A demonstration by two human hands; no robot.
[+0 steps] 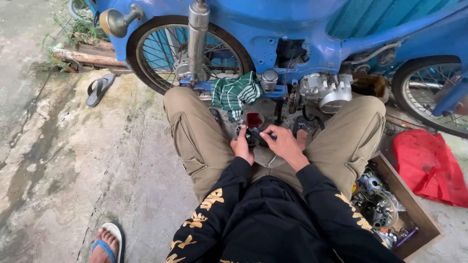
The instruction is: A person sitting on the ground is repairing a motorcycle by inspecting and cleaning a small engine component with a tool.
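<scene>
Centrally, left hand (242, 147) steadies a small dark metal part (250, 135) while right hand (282, 142) pinches a thin dark tool (263, 135) against it, above a small red-filled bowl (254, 119).

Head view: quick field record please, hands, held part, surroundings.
left hand: grips a small dark part between the knees
right hand: fingertips on the same part, with a thin dark tool; tool type unclear
cup: red inside, on the ground just beyond the hands
cloth: green checked, draped on the blue motorbike
engine: exposed, silver
box: wooden, metal parts inside, by the person's right knee
</scene>
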